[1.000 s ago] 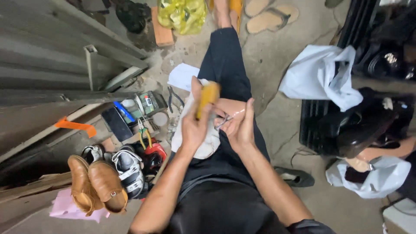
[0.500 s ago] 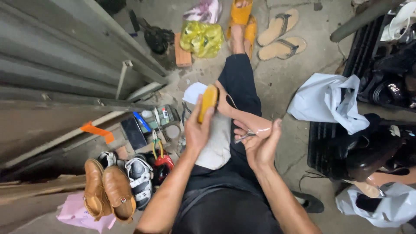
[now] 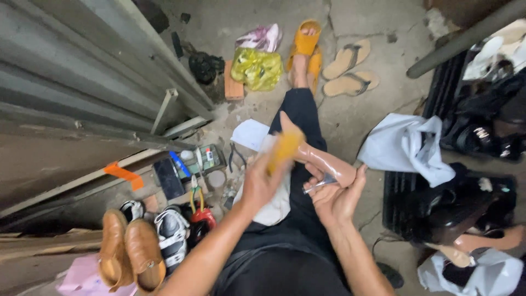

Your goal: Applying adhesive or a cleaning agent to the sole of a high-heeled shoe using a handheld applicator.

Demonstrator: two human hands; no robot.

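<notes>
1. Yellow-soled sandal [image 3: 285, 149] with a shiny tan strap [image 3: 329, 164], held up over the lap, above the black trousers [image 3: 298, 219].
2. Left hand [image 3: 262, 183] clenched around the sole end of the sandal, thumb side up.
3. Right hand [image 3: 335, 197] cupped under the strap, fingers pinching a thin metal tool [image 3: 320, 183] whose tip lies against the strap.
4. White cloth [image 3: 276, 203] draped over the left thigh, just under the left hand.
5. On the floor left of the leg: black pliers [image 3: 235, 156], a small tin of bits [image 3: 207, 159], a blue tube [image 3: 178, 164], a dark flat case [image 3: 169, 178], all close together.
6. Nearer the body on the left: a pair of brown leather shoes [image 3: 129, 255] side by side, a black-and-white sneaker [image 3: 172, 235] touching them, a pink cloth [image 3: 82, 279] beneath.
7. Ahead, past the outstretched foot in an orange slipper [image 3: 306, 41]: a yellow plastic bag [image 3: 256, 68], a brick [image 3: 234, 87], a pair of beige flip-flops [image 3: 348, 68].
8. To the right: a pale blue plastic bag [image 3: 408, 145] resting on a black crate [image 3: 400, 192], dark shoes piled beyond.
9. Corrugated metal wall [image 3: 82, 71] along the left side.
</notes>
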